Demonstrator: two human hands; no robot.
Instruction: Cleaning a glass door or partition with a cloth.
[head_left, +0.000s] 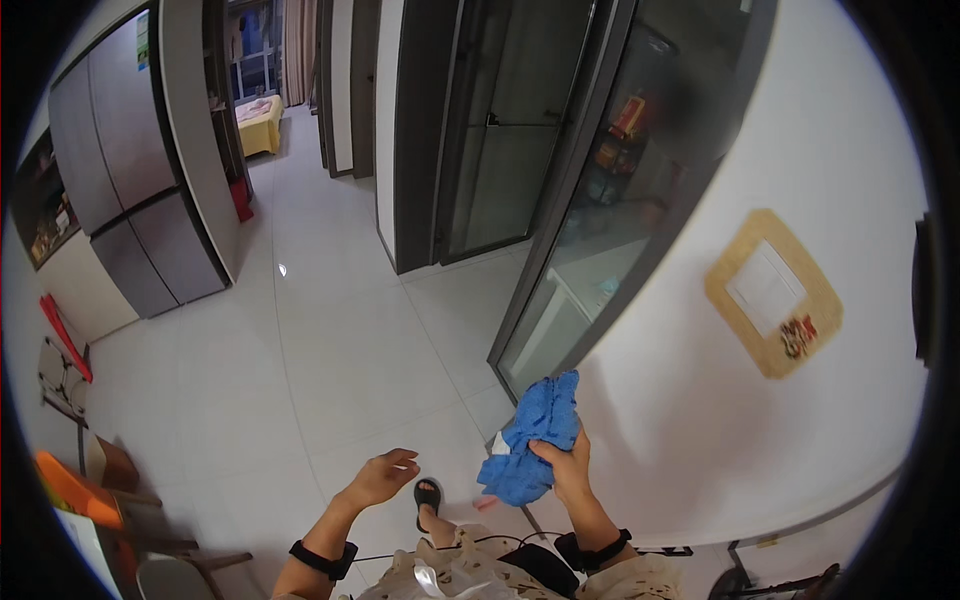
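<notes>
My right hand (574, 461) grips a crumpled blue cloth (532, 442) with the thumb pressed on top of it. A small white tag or patch shows at the cloth's left edge. The cloth is held up in front of the white wall and the lower corner of a glass sliding door (574, 300). My left hand (382, 476) hangs in the air over the tiled floor, its fingers slightly curled and apart, with nothing in it. Below and between the hands, one foot in a black sandal (427, 495) stands on the floor.
A wall switch (765, 285) with a yellow surround is on the right wall. A grey refrigerator (135, 150) stands at the far left. Chairs, one with an orange back (79, 487), line the lower left. The tiled floor (345, 330) runs on to a doorway with a bed (259, 124).
</notes>
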